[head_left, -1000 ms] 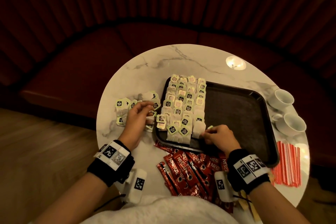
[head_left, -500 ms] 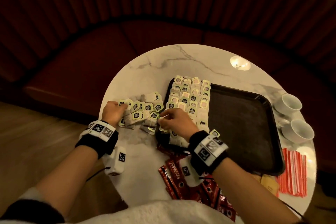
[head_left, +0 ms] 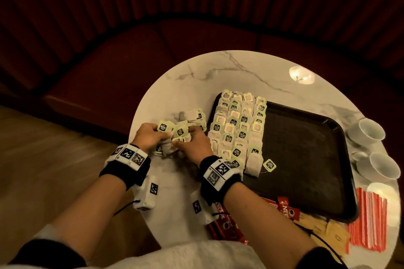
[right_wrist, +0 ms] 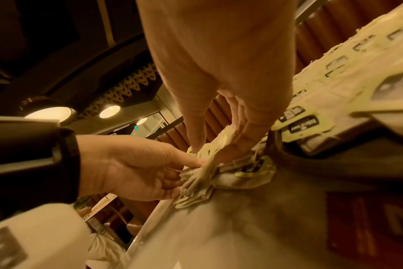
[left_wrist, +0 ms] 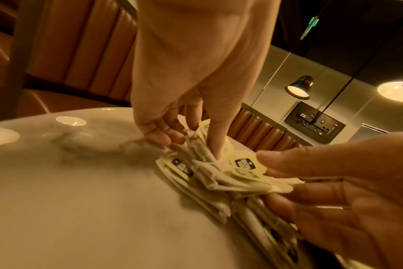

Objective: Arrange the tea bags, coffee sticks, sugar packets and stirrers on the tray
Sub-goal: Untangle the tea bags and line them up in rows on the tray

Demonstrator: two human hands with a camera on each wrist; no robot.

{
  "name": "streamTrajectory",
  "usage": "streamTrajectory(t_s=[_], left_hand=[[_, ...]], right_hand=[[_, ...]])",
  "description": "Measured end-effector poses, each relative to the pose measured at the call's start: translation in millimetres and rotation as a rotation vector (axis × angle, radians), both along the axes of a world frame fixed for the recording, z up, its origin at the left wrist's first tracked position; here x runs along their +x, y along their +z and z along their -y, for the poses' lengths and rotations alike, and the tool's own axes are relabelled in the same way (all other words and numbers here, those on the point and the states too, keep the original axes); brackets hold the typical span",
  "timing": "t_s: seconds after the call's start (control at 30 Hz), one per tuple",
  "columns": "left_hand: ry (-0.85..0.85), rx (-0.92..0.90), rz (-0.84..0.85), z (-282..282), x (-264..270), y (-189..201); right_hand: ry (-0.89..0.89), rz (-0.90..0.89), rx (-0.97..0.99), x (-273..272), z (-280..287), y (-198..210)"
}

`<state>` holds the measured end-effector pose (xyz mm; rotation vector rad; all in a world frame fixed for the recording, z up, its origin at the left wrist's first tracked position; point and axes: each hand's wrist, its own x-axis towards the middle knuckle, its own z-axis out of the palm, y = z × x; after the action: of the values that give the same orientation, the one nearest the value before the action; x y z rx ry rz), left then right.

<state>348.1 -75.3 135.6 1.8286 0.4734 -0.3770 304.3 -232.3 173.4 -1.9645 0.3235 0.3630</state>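
A loose heap of tea bags (head_left: 183,131) with pale green tags lies on the marble table, left of the black tray (head_left: 306,148). My left hand (head_left: 162,135) grips the heap from the left, thumb and fingers curled into the bags (left_wrist: 209,174). My right hand (head_left: 185,141) closes on the same heap (right_wrist: 200,183) from the right, thumb on top. Neat rows of tea bags (head_left: 238,129) fill the tray's left part. Red coffee sticks (head_left: 286,209), tan sugar packets (head_left: 325,231) and red-and-white stirrers (head_left: 369,223) lie on the table near me.
Two white cups (head_left: 371,130) stand at the table's right edge beside the tray. One tea bag with its tag (head_left: 269,165) lies loose at the foot of the rows. The tray's right part is bare. A dark red bench curves behind the round table (head_left: 218,76).
My right hand left the tray's front edge and crossed left to the loose heap. My left hand reached round its far left side, and both now squeeze the heap together.
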Motion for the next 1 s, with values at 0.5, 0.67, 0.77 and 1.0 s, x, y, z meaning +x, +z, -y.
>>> streamTrajectory(t_s=[0.5,0.67,0.77,1.0], left_hand=[[-0.212,-0.069,0.030,2,-19,29],[-0.245,-0.090,0.103,3,-24,41],[-0.350,-0.106,0.122,4,-26,44],[-0.438,-0.151,0.185,20,-33,52]], right_hand=[[0.059,0.057,0.073,0,4,-1],[0.117,0.105,0.140,-3,20,5],[0.165,0.110,0.179,-6,29,11],[0.200,0.047,0.264,-13,47,22]])
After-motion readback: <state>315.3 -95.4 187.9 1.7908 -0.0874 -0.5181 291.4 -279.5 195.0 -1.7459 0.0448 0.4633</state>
